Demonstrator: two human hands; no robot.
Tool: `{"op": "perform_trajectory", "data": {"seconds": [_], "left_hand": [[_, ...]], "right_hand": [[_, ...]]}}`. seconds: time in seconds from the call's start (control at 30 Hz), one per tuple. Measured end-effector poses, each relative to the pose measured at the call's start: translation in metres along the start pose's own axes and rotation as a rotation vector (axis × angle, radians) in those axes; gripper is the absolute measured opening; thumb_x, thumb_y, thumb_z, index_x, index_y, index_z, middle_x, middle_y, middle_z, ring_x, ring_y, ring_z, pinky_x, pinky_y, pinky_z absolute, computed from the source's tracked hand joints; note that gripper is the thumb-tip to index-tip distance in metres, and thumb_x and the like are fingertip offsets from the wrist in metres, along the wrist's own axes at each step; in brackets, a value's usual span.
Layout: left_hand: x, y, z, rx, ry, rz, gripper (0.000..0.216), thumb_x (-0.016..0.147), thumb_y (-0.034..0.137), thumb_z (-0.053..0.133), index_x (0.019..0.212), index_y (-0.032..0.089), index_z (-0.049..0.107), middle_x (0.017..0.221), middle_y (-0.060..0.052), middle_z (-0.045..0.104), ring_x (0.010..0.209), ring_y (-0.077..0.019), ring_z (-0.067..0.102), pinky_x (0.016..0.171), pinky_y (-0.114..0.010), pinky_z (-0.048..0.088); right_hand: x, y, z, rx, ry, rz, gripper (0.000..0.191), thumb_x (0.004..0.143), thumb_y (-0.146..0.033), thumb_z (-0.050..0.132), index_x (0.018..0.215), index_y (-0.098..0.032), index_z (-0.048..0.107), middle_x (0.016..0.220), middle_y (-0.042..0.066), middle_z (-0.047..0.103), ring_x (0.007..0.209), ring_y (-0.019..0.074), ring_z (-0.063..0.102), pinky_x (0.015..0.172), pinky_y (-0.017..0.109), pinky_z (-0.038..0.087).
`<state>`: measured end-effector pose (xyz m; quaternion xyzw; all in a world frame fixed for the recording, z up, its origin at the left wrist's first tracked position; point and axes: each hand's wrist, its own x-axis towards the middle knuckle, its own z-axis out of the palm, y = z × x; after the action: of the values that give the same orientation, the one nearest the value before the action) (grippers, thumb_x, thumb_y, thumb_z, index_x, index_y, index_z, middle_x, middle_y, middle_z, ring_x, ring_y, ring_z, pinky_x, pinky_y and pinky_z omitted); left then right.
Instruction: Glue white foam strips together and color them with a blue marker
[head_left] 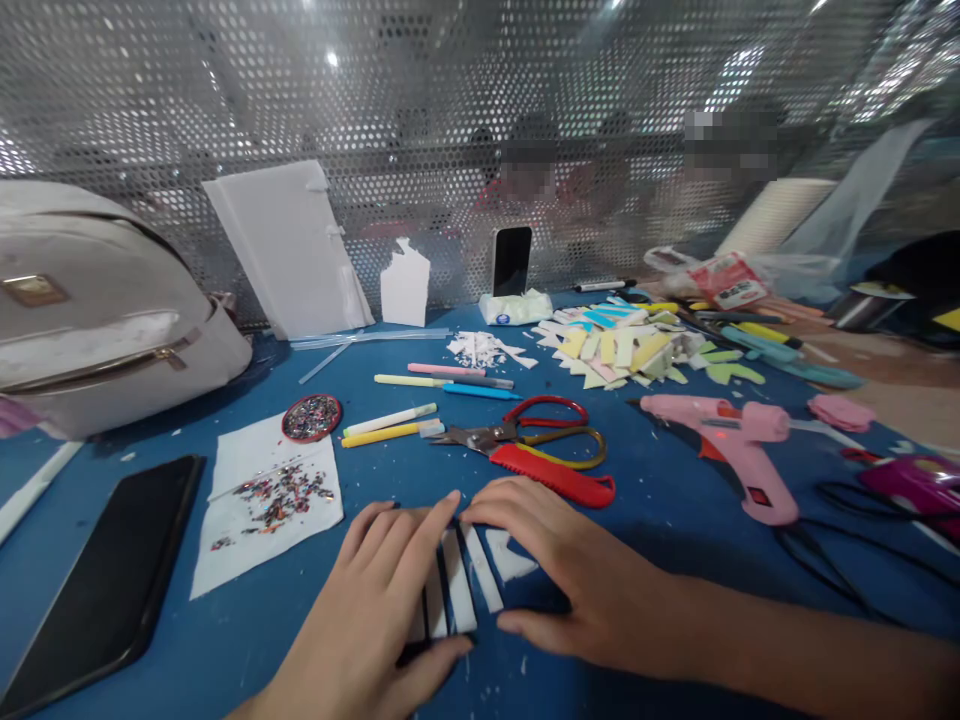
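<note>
Several white strips (457,580) lie side by side on the blue tabletop between my hands, with narrow dark gaps between them. My left hand (382,590) rests over the left strips, fingers stretched forward and thumb at their near end; it hides part of them. From the right, my right hand (555,560) arches over the row, its fingertips near the far end of a strip and its thumb apart at the near end. Beneath that palm lies a small angular white piece (510,555). Just beyond my hands are red-handled scissors (540,430) and a red utility knife (555,475).
A pink glue gun (735,440) with a black cord lies right. Left are a black phone (105,570), a paper sheet (315,520) with glitter, and a white backpack (112,310). Several markers (390,432), a heap of foam scraps (622,345) and a propped phone (512,262) stand further back.
</note>
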<state>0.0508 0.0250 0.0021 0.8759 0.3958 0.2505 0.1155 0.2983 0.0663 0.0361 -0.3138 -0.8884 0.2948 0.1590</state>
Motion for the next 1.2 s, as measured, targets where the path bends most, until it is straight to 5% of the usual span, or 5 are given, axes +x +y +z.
{"op": "perform_trajectory", "data": {"seconds": [0.3,0.53,0.7,0.87,1.2], "left_hand": [[-0.001,0.005,-0.014,-0.1,0.144,0.258,0.037,0.107,0.023,0.042,0.142,0.015,0.051,0.127,-0.012,0.061,0.116,-0.0217,0.054,0.102,-0.033,0.042],[-0.006,0.021,-0.025,0.05,0.184,0.515,0.022,0.105,0.012,0.047,0.117,0.014,0.064,0.104,-0.005,0.073,0.09,-0.0178,0.063,0.095,-0.035,0.044],[0.007,0.004,-0.044,0.11,0.054,0.336,0.028,0.106,0.015,0.037,0.114,0.019,0.063,0.1,-0.006,0.072,0.083,-0.0187,0.065,0.077,-0.034,0.05],[0.043,-0.041,-0.059,0.216,0.043,0.14,0.012,0.103,0.021,0.056,0.109,0.017,0.065,0.104,-0.004,0.069,0.096,-0.0203,0.067,0.084,-0.039,0.056],[0.117,-0.065,-0.029,0.305,-0.181,0.056,0.031,0.1,0.037,0.065,0.124,0.017,0.062,0.124,-0.009,0.064,0.105,-0.0228,0.067,0.089,-0.043,0.058]], "right_hand": [[-0.003,-0.002,0.001,-0.077,0.225,-0.151,0.036,0.097,-0.019,0.055,0.133,-0.019,0.053,0.129,0.011,0.065,0.123,0.024,0.057,0.11,0.039,0.043],[0.039,0.0,-0.04,-0.516,0.217,0.068,0.03,0.098,-0.011,0.053,0.126,-0.02,0.059,0.127,0.009,0.068,0.119,0.0227,0.062,0.101,0.037,0.053],[0.082,0.026,-0.054,-0.708,0.163,0.187,0.026,0.098,-0.013,0.062,0.123,-0.013,0.064,0.118,0.014,0.071,0.113,0.0304,0.065,0.095,0.049,0.056],[0.106,0.043,-0.052,-0.796,0.129,0.29,0.033,0.1,-0.034,0.065,0.129,-0.019,0.062,0.131,0.01,0.064,0.108,0.0254,0.067,0.09,0.047,0.059],[0.1,0.045,-0.063,-0.737,0.209,0.313,0.033,0.1,-0.034,0.065,0.129,-0.019,0.062,0.131,0.01,0.064,0.108,0.0255,0.067,0.09,0.047,0.059]]}}
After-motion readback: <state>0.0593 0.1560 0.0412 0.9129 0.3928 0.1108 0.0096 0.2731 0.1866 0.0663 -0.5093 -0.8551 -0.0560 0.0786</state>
